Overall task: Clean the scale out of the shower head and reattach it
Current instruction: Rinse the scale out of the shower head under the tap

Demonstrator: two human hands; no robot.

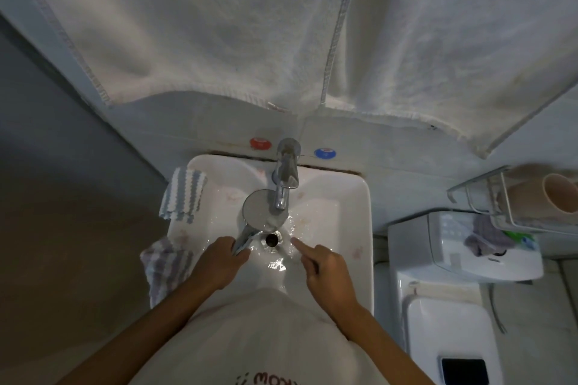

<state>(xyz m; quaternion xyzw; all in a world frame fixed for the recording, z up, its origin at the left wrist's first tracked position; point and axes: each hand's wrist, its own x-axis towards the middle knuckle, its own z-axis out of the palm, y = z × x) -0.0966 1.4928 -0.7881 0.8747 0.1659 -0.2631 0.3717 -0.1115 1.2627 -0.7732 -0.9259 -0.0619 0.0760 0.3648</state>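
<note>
White towels (219,25) hang above a white sink (353,197). Both forearms reach forward over the basin. The shower head (259,208) lies face up under the running tap (286,172). The left hand (219,261) grips its handle. The right hand (325,269) holds nothing, index finger pointing toward the drain (271,238).

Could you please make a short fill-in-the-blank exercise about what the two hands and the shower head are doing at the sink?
1. The left hand holds the shower head by its ____.
2. The round face of the shower head sits under the ____, where water runs.
3. The right hand holds nothing; one finger points toward the ____ of the sink.
4. The cap on the wall right of the tap is ____.

Missing words: handle; tap; drain; blue
</note>
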